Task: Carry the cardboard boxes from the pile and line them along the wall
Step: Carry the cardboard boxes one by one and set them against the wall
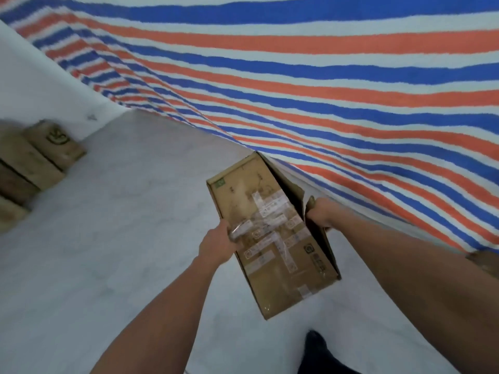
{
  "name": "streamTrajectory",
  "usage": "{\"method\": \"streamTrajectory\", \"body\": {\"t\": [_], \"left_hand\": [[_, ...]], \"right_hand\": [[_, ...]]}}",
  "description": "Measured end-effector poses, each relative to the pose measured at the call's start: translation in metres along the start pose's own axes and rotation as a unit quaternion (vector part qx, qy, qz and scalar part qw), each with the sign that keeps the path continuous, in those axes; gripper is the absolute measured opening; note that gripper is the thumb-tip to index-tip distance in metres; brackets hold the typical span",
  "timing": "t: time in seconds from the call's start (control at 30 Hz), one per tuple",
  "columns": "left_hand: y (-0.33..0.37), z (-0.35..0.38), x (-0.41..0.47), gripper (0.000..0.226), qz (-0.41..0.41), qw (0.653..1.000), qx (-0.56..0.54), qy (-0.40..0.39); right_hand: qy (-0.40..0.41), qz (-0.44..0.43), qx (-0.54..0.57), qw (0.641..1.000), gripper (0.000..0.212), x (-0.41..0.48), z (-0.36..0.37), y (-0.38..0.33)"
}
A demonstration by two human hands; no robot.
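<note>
Clamping cardboard box [272, 265] side edges, left grip [219, 242], right grip [322, 211], striped tarp [324, 90] alongside, wide floor [121, 211] leftward.

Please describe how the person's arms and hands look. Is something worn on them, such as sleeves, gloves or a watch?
Both arms are bare as far as they show; no sleeve is visible. The left hand and the right hand wear no gloves. No watch or bracelet shows at either wrist.
</note>
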State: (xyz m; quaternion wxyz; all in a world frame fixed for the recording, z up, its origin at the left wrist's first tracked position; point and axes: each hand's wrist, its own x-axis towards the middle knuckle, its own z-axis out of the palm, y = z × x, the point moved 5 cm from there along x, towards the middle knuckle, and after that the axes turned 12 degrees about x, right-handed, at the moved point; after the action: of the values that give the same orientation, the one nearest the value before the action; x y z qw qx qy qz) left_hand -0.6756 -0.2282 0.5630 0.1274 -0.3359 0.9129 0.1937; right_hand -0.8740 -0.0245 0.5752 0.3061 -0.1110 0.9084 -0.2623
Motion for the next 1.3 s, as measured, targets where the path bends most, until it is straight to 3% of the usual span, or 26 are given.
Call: {"method": "streamTrajectory", "body": {"t": [0.1, 0.27, 0.47, 0.7, 1.0, 1.3], "left_hand": [[-0.042, -0.034, 0.046, 0.038, -0.036, 0.999, -0.026, 0.006], [-0.108, -0.085, 0.144, 0.046, -0.08, 0.992, -0.094, 0.013], [-0.179, -0.161, 0.236, 0.039, -0.154, 0.974, -0.162, 0.045], [-0.315, -0.236, 0.302, 0.045, -0.254, 0.943, -0.198, 0.088], [-0.514, -0.342, 0.413, 0.041, -0.282, 0.925, -0.236, 0.095], [-0.63, -0.457, 0.548, 0.034, -0.295, 0.915, -0.245, 0.123]], "right_hand": [[-0.018, -0.036, -0.022, 0.999, 0.026, 0.047, 0.013, -0.072], [-0.045, -0.079, -0.031, 0.995, 0.022, 0.148, 0.047, -0.19], [-0.113, -0.108, -0.081, 0.984, 0.025, 0.245, 0.089, -0.334], [-0.195, -0.172, -0.136, 0.956, 0.021, 0.319, 0.194, -0.522], [-0.222, -0.196, -0.136, 0.946, 0.022, 0.4, 0.334, -0.75], [-0.23, -0.185, -0.103, 0.95, 0.022, 0.497, 0.395, -0.924]]}}
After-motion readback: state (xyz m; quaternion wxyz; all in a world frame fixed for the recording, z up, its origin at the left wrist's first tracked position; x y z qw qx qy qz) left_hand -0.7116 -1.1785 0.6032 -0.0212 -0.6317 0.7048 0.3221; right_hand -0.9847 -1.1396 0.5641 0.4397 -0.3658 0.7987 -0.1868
